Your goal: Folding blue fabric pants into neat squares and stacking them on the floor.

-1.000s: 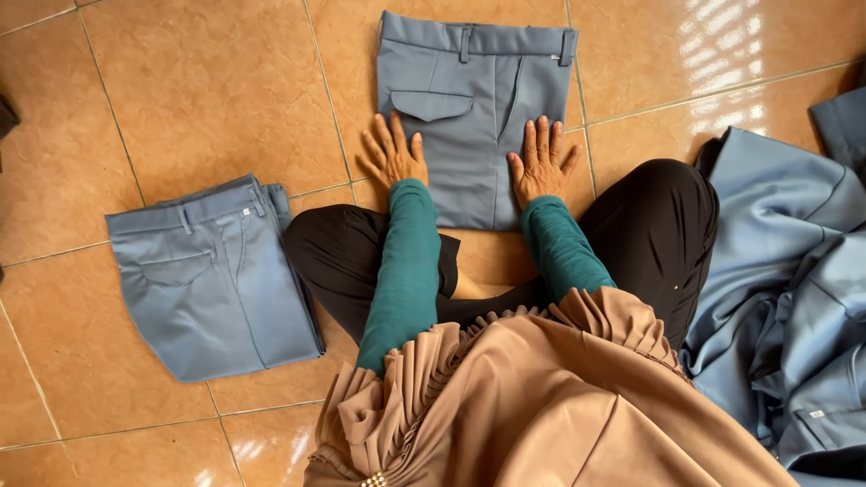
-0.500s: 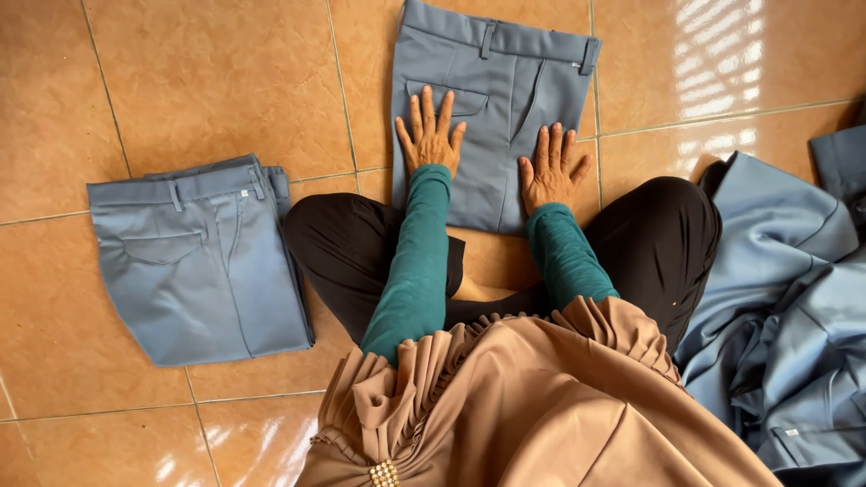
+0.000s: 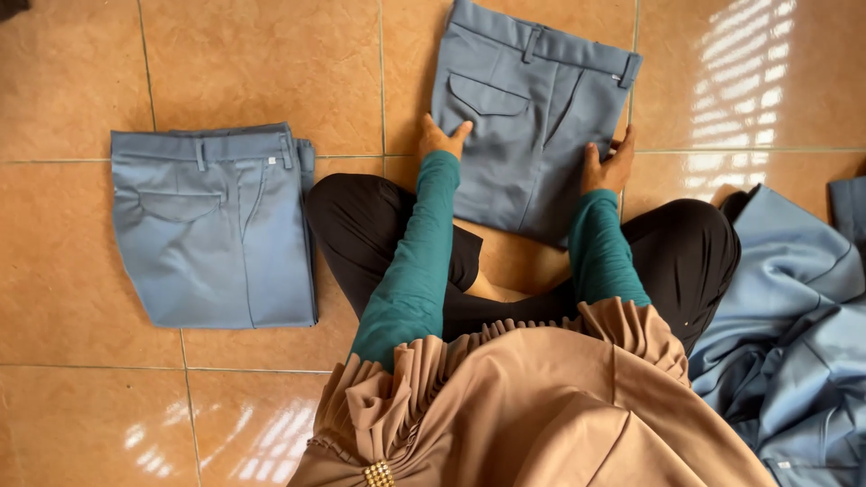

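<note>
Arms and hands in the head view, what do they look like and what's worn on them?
Both arms wear snug teal long sleeves, the cloth bunching in fine wrinkles toward the wrists. The left hand and right hand are bare, no gloves; no rings or watch that I can make out. A pleated tan garment drapes over the upper arms.

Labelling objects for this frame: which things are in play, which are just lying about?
In play:
- left hand
- right hand
- folded blue trousers, gripped at both side edges

Lying about:
- second folded trousers, on the floor at left
- heap of blue cloth, at right
</note>
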